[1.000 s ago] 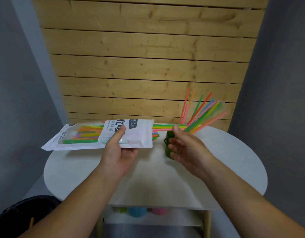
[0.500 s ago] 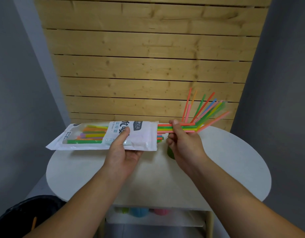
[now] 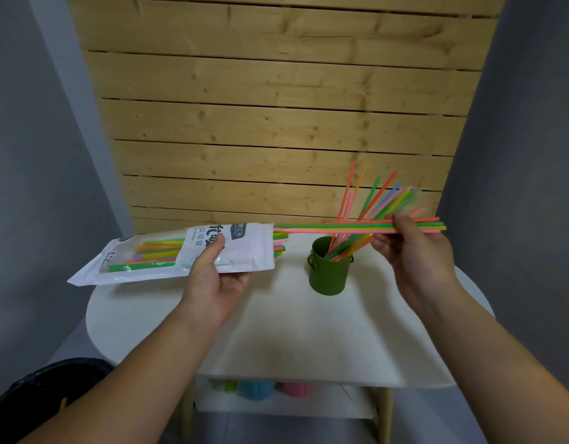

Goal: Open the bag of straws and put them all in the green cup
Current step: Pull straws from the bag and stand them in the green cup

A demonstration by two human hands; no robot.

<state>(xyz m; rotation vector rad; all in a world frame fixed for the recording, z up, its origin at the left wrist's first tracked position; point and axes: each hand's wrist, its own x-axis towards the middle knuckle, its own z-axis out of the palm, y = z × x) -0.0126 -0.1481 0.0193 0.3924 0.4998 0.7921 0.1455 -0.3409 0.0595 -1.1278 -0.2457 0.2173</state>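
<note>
A white straw bag (image 3: 180,254) is held roughly level above the round white table (image 3: 308,331) by the left hand (image 3: 217,277), the thumb pressed on its printed face and the fingers wrapped beneath. Coloured straws are seen through the bag's clear window to the left of that hand, and short straw ends stick out of its open mouth on the right. A small bundle of straws (image 3: 341,226), red, green, yellow and pink, is pinched in the right hand (image 3: 416,248) near its far end; the bundle lies nearly horizontal, its other end reaching to the bag's mouth, though whether the tips are inside cannot be told. Between the two hands, below the bundle, the green cup (image 3: 329,272) stands upright on the table, closer to the right hand. A fan of straws (image 3: 377,200) is already held in the cup, leaning up and to the right behind the right hand's fingers. A wooden slat panel (image 3: 276,123) rises behind the table, and beneath the tabletop, nearer than both hands, blue and pink objects (image 3: 270,388) rest on a lower shelf.
</note>
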